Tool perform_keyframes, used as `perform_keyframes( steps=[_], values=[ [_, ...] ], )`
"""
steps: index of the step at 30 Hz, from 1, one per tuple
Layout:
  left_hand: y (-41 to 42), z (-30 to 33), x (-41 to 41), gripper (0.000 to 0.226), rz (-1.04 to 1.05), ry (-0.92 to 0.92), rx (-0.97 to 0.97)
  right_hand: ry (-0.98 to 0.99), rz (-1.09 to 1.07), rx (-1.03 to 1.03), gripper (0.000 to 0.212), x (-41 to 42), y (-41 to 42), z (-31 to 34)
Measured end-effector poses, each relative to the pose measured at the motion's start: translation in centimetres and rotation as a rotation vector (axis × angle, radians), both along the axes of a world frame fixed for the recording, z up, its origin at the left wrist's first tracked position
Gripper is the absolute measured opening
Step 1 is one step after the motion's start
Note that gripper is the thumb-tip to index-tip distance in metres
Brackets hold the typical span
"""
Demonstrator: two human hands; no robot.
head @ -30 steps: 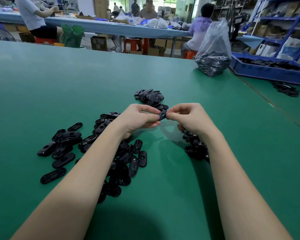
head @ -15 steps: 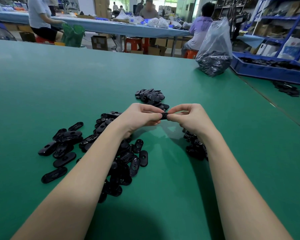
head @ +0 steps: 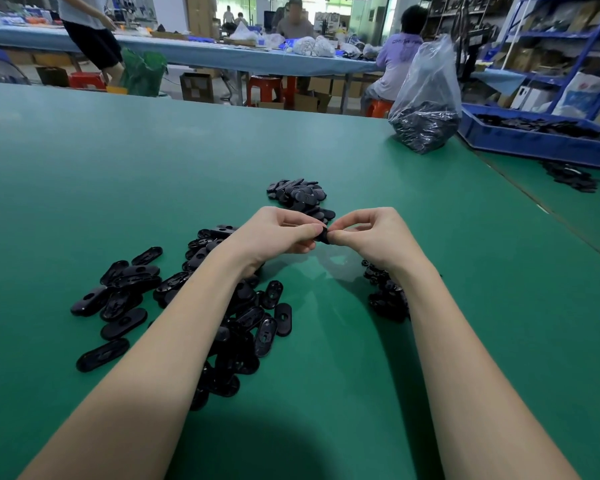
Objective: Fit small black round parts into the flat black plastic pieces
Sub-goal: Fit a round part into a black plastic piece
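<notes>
While both hands, left hand (head: 278, 233) and right hand (head: 371, 235), pinch one piece (head: 323, 236) between them above the tabletop (head: 153, 174), a big unsorted heap (head: 236, 327) beneath the left forearm suggests most work remains.

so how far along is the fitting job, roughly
Early, apparently. A small pile beyond the hands may be finished pieces, though fitted parts can't be confirmed. In hand: the left hand and right hand pinch one black piece between them. Left: the large heap of flat black pieces and the small black parts under the right wrist.
</notes>
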State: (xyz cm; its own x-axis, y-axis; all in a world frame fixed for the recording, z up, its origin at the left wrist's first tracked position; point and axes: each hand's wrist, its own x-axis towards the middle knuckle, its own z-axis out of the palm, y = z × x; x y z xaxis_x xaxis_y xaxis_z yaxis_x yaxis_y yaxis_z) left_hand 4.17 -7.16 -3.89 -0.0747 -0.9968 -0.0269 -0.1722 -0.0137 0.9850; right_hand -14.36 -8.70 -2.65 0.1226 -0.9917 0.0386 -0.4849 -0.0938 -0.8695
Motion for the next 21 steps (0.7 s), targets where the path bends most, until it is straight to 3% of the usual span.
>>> perform_keyframes(
  steps=[5, 14, 21],
  values=[
    [0.18, 0.07, -0.05, 0.018, -0.006, -0.037, -0.008, 0.003, -0.028, 0.039, 0.024, -0.22, -0.09, -0.04],
    [0.4, 0.25, 0.12, 0.015, -0.041, 0.069, 0.024, -0.129, 0.03, 0.114, 0.015, -0.34, 0.15, -0.08],
    [0.11, -0.17, -0.47, 0.016, 0.036, 0.067, 0.042, -0.117, 0.041, 0.095, 0.012, -0.09, 0.04, -0.29]
  ],
)
